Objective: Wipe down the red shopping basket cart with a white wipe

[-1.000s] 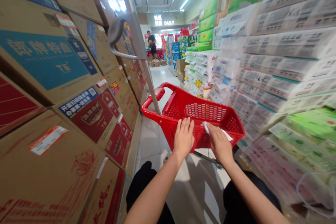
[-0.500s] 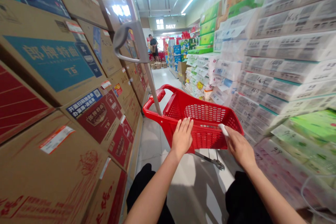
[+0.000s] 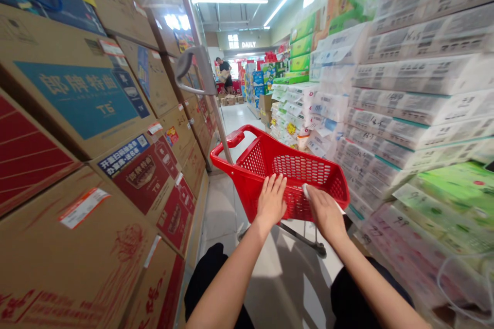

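Observation:
A red plastic basket cart [image 3: 247,177] with perforated sides and a grey metal handle [image 3: 208,69] stands in the aisle in front of me. My left hand [image 3: 272,198] lies flat against its near side, fingers stretched out and nothing held. Close to the right, my right hand [image 3: 324,211] is at the same side of the basket. A small white thing [image 3: 305,191] sits between its thumb and fingers; it is too small to name. No goods show in the visible part of the basket.
Stacked cardboard boxes [image 3: 77,108] rise along the left. Packs of tissue paper [image 3: 409,82] are piled on the right, some green. Far down the aisle a person [image 3: 225,73] in dark clothes bends near boxes on the floor [image 3: 231,99].
My right hand has moved left along the basket, nearer my left hand, with the white thing still in it. The basket's right end has swung slightly left. The distant person leans over more.

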{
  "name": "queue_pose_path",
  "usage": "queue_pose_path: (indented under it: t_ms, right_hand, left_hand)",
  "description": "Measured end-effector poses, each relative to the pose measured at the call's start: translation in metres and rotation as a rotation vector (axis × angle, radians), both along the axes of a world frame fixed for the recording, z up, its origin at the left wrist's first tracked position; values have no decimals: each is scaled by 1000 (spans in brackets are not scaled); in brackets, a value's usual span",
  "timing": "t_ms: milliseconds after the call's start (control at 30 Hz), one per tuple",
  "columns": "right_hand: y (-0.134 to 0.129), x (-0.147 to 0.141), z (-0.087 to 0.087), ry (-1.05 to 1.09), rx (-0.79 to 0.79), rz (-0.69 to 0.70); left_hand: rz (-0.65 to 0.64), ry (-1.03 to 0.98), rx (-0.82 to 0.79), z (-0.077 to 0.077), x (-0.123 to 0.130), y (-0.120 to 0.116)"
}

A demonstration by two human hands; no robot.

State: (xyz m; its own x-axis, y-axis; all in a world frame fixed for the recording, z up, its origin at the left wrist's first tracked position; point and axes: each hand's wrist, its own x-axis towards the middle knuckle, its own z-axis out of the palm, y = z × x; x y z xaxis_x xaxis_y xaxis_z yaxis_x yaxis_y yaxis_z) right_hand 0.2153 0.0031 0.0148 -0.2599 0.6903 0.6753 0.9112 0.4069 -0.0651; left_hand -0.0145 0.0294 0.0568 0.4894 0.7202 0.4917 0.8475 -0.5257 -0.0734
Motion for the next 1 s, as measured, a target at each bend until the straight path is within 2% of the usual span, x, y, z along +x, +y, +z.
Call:
queue_pose_path:
  t_ms: [100,167,267,367,533,633,833,900,1000]
  right_hand:
    - [4,-33,3,12,16,100]
    - [4,-42,4,13,11,139]
    - [-1,-34,3,1,-16,163]
    - [-12,-11,-1,10,-22,143]
    - [-28,20,-10,67,0,57]
    - [-26,13,-10,80,14,31]
    - [-2,-34,0,60,-13,129]
    - [3,-36,1,55,-3,141]
    - [0,-16,-1,23,15,141]
  left_hand:
    - [14,-9,-6,-2,3,-2]
    - [11,0,-7,-1,-1,-5]
    - [11,16,1,-1,-9,-10]
    - [10,23,1,-1,-14,-16]
    - [14,-1,-17,-4,-8,-26]
    - [20,-25,-26,-6,5,-30]
    - [31,-25,-32,-11,19,-26]
    - [22,-5,-27,-9,15,-23]
    - [8,25,-16,-6,5,-21]
